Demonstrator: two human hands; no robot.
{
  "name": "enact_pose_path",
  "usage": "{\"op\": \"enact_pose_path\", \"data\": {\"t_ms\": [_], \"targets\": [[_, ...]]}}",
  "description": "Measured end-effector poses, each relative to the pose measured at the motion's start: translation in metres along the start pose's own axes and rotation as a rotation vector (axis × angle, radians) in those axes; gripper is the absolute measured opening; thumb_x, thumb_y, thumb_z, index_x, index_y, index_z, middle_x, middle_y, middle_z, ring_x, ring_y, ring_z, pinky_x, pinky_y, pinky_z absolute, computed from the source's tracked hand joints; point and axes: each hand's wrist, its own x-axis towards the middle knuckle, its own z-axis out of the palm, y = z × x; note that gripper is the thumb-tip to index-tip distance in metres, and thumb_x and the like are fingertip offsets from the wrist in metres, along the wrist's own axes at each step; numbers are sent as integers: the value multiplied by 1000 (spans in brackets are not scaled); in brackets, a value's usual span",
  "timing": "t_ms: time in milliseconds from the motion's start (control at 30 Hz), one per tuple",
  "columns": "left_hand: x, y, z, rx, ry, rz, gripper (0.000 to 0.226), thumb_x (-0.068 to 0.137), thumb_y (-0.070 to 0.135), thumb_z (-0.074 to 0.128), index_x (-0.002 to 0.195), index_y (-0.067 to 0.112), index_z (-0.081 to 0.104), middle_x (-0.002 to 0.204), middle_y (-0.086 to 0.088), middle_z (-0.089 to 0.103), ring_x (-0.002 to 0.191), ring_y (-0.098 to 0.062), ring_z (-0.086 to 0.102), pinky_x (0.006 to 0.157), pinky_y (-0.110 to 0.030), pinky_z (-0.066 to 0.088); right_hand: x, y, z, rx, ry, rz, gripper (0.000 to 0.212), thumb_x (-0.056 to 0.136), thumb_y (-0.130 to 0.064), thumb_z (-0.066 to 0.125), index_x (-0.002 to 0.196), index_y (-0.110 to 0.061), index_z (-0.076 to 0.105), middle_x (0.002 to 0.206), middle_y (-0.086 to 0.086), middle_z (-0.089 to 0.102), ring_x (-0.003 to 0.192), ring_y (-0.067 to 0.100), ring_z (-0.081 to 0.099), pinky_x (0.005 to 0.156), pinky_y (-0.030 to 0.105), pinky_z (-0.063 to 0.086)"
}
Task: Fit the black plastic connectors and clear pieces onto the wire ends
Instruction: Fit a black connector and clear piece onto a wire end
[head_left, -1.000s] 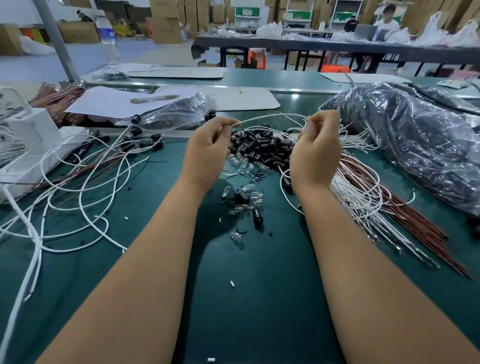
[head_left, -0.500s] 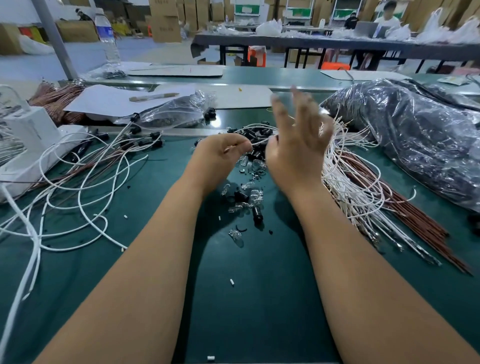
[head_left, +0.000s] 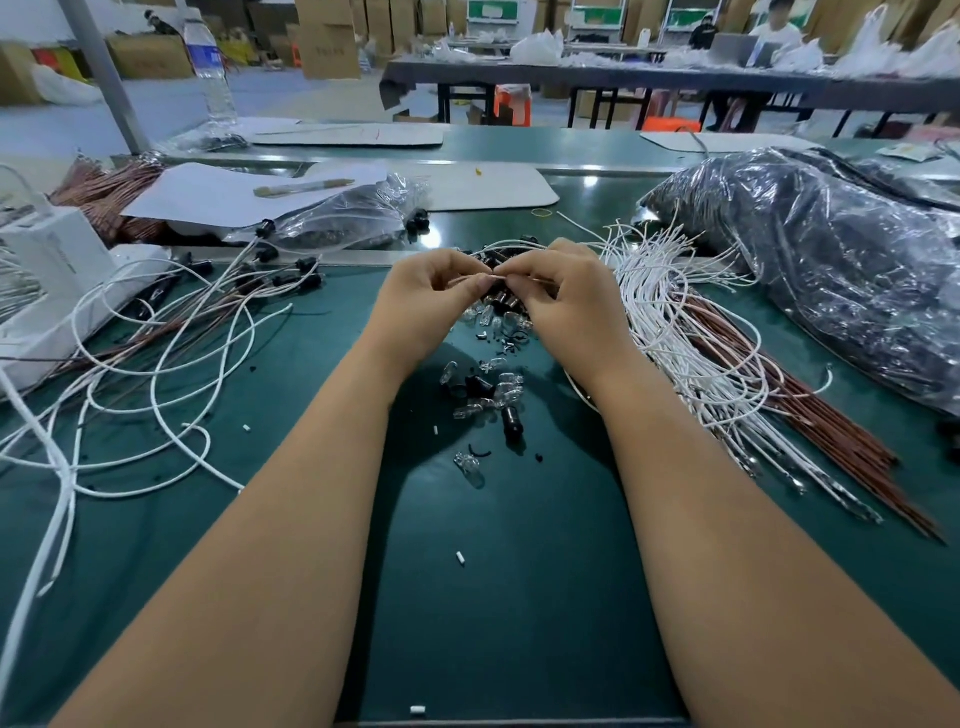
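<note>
Head view. We find both hands raised together just above the green bench (head_left: 519, 597), over the parts pile. The left hand (head_left: 426, 301) has its fingers curled, thumb and forefinger pinching a thin wire (head_left: 462, 279) at its end. The right hand (head_left: 566, 301) is likewise curled, its fingertips pinching the same wire end from the other side; the two sets of fingertips touch. Whether a part sits between them we cannot tell.

Directly beneath the hands we note a loose heap of black connectors (head_left: 501, 301) mixed with clear pieces (head_left: 483, 314). A second scatter of clear pieces and one black connector (head_left: 511, 418) lies nearer the person.

To the right, a fan of white wires (head_left: 675, 332) lies beside brown wires (head_left: 810, 415), both loose on the bench. To the left, finished white and brown leads (head_left: 171, 332) with black ends lie in loops.

Containers: a large clear plastic bag (head_left: 831, 270) at far right holds a dark mass of parts, too blurred to identify. A small clear bag (head_left: 353, 218) behind the left hand holds dark pieces; a few lie at its mouth. A white box (head_left: 52, 260) stands at the left edge, contents not visible. A water bottle (head_left: 208, 67) stands upright at the rear.
</note>
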Motion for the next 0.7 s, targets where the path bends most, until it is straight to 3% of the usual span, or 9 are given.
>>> {"op": "enact_pose_path", "data": {"t_ms": [100, 200, 267, 333, 400, 467, 533, 633, 700], "targets": [[-1, -1, -2, -58, 43, 2, 6, 85, 8, 72, 90, 11, 70, 68, -1, 61, 58, -4, 51, 61, -18, 46, 0, 2, 0, -11, 58, 48, 11, 90, -10, 63, 94, -12, 73, 82, -3, 58, 85, 20, 55, 74, 30, 44], [-1, 0, -2, -101, 109, 34, 6, 81, 11, 76, 82, 14, 72, 70, -7, 67, 60, -11, 57, 63, -23, 50, -1, 2, -1, 28, 88, 91, 10, 93, -10, 57, 91, -11, 66, 82, -1, 59, 76, 14, 53, 67, 24, 41], [-2, 0, -3, -92, 136, 85, 5, 81, 14, 76, 79, 17, 72, 67, -1, 69, 56, -9, 58, 61, -22, 52, -2, 1, 0, 40, 78, 116, 10, 94, -9, 55, 89, -11, 64, 76, -6, 57, 69, 10, 50, 63, 23, 38], [-3, 0, -3, -49, 132, 125, 4, 82, 18, 75, 80, 18, 72, 63, 2, 68, 53, -6, 58, 58, -21, 51, -2, 1, -1, 44, 59, 146, 12, 95, -8, 53, 89, -12, 63, 73, -5, 59, 67, 13, 54, 62, 27, 41], [-4, 1, -2, 2, 125, 123, 6, 83, 20, 75, 77, 19, 72, 63, -5, 67, 53, -9, 57, 59, -27, 51, -3, 1, -1, 69, 35, 163, 13, 93, -7, 55, 92, -13, 66, 75, -1, 64, 69, 15, 59, 64, 29, 48], [-4, 0, -1, 12, 120, 98, 10, 83, 21, 75, 73, 20, 71, 63, -10, 67, 55, -15, 57, 60, -30, 51, -3, -1, -2, 130, 7, 149, 11, 90, -9, 61, 93, -16, 70, 73, -1, 65, 65, 10, 59, 62, 21, 47], [-4, 0, -1, 1, 109, 76, 15, 84, 23, 73, 73, 14, 71, 59, -9, 65, 55, -19, 56, 58, -31, 49, -3, -4, -1, 161, -12, 103, 9, 87, -9, 67, 90, -15, 73, 75, -3, 68, 67, 6, 61, 64, 18, 48], [-5, -2, -1, -13, 90, 54, 31, 86, 27, 71, 76, -2, 71, 55, -7, 62, 54, -21, 54, 58, -32, 47, -2, -4, 0, 135, -6, 63, 7, 86, -6, 68, 87, -11, 74, 81, 0, 71, 77, 12, 66, 72, 27, 54], [-4, -2, 0, -1, 90, 48, 31, 87, 25, 71, 75, -3, 70, 55, -7, 62, 53, -20, 53, 58, -30, 46, -1, -3, 0, 113, -12, 53, 8, 86, -6, 67, 87, -11, 73, 81, 0, 71, 78, 13, 66, 74, 30, 54]]}}
